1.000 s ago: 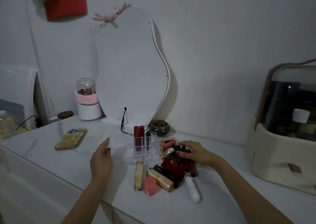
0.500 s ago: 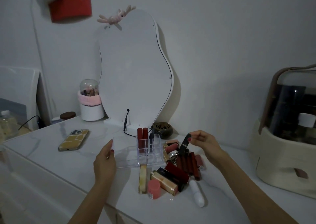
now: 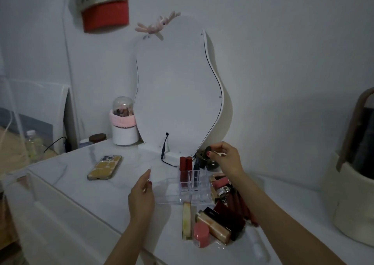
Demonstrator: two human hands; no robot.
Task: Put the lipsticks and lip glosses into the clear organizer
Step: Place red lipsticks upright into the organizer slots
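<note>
The clear organizer stands on the white marble tabletop in front of the mirror. Two red lipsticks and a dark blue one stand upright in its back compartments. My left hand rests against the organizer's left end. My right hand pinches a dark lipstick tube by its top, upright over the back right compartments. A pile of loose lipsticks and glosses lies to the right and in front: dark red tubes, gold cases, a pink-capped one and a white tube.
A wavy white mirror with a black cable stands behind the organizer. A gold phone lies at the left, with a white brush holder behind it. A cream storage case fills the right edge. The table's front edge runs diagonally below my arms.
My right hand lifted a dark tube out of the pile and carried it left to over the organizer's back right compartments. My left hand stayed on the organizer.
</note>
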